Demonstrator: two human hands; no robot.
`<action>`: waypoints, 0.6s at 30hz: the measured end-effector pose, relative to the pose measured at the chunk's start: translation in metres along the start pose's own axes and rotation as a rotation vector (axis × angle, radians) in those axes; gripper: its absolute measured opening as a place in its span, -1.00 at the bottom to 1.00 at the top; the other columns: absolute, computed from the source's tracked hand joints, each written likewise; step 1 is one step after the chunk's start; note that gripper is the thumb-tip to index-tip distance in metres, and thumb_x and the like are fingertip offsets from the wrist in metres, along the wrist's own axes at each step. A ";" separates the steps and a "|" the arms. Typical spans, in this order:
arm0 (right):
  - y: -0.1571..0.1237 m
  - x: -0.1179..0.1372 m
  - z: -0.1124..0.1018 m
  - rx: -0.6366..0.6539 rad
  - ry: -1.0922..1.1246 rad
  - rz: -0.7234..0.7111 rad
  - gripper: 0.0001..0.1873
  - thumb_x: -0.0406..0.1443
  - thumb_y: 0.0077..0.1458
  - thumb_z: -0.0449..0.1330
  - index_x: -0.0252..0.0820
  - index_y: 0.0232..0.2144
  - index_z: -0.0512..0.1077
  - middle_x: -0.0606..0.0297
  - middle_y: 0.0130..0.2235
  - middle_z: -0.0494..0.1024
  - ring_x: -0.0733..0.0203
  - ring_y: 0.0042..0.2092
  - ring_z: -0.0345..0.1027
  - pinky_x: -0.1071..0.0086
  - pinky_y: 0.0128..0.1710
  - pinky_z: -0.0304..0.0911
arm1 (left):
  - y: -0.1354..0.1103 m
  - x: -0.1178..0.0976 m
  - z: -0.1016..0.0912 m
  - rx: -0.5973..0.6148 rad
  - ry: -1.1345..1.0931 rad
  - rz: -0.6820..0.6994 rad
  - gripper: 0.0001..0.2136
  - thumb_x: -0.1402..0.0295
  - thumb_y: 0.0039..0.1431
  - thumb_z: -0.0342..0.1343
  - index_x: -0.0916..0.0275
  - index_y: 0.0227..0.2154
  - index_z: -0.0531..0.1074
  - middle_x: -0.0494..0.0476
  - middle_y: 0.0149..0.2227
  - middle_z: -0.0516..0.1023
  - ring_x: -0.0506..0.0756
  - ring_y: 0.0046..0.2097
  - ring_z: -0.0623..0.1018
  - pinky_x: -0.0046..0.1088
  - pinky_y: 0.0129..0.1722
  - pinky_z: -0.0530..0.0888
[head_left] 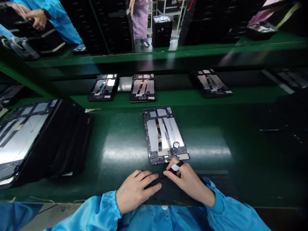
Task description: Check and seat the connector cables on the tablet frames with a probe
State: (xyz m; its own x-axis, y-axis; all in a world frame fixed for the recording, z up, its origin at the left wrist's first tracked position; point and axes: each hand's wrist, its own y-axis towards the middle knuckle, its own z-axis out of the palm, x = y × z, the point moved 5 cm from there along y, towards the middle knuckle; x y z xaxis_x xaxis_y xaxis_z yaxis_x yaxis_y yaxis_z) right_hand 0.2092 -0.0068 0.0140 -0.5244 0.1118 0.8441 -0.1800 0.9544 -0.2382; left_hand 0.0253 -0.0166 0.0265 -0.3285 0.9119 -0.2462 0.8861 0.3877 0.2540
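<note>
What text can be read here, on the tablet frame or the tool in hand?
No text is readable. The white band on the black tool in the right hand shows no legible marking; any print on the open tablet frame is too small to read.

Glossy green mat [125, 160], matt plastic tablet frame [150, 113], shiny metal plates [152, 138], matt black tool [179, 165], blue cloth sleeve [228, 211]

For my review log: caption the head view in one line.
Right hand holds a black, white-banded tool at an open tablet housing on a green bench; left hand alongside.
</note>
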 end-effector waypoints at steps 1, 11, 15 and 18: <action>0.000 0.001 0.001 0.004 -0.011 -0.010 -0.80 -0.17 0.21 0.14 -0.16 -0.38 0.37 0.35 -0.46 0.46 0.27 -0.49 0.32 0.41 -0.48 0.18 | 0.000 0.000 0.000 -0.004 -0.001 -0.002 -0.74 0.42 0.38 -0.03 0.15 0.05 0.42 0.12 0.09 0.46 0.14 0.02 0.41 -0.35 -0.16 0.31; 0.011 0.003 -0.026 -0.099 0.291 -0.025 -0.72 -0.12 0.20 0.11 -0.18 -0.42 0.38 0.30 -0.43 0.48 0.26 -0.42 0.41 0.41 -0.42 0.35 | 0.002 0.004 -0.007 -0.086 -0.051 -0.054 -0.75 0.44 0.37 -0.05 0.17 0.00 0.45 0.16 0.03 0.49 0.12 -0.03 0.44 -0.37 -0.20 0.37; 0.046 0.018 -0.037 0.053 0.365 0.069 -0.73 -0.09 0.12 0.17 -0.16 -0.41 0.29 0.36 -0.52 0.48 0.26 -0.47 0.46 0.46 -0.53 0.36 | 0.009 0.021 -0.018 -0.240 -0.002 -0.137 -0.80 0.46 0.36 0.00 0.23 -0.05 0.46 0.16 -0.09 0.55 0.08 -0.12 0.47 -0.40 -0.21 0.38; 0.064 0.024 -0.030 0.193 0.376 0.124 -0.72 -0.09 0.10 0.19 -0.16 -0.39 0.27 0.37 -0.56 0.49 0.23 -0.46 0.51 0.51 -0.59 0.34 | 0.012 0.029 -0.016 -0.261 0.049 -0.137 -0.82 0.48 0.34 0.03 0.24 -0.06 0.46 0.13 -0.10 0.56 0.09 -0.13 0.47 -0.39 -0.21 0.37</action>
State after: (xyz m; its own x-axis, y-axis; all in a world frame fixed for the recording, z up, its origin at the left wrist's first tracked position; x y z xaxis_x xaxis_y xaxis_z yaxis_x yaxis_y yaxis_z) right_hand 0.2104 0.0648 0.0332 -0.2187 0.3490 0.9112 -0.3062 0.8622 -0.4037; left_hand 0.0207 0.0168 0.0371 -0.4600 0.8518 -0.2505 0.7205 0.5230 0.4553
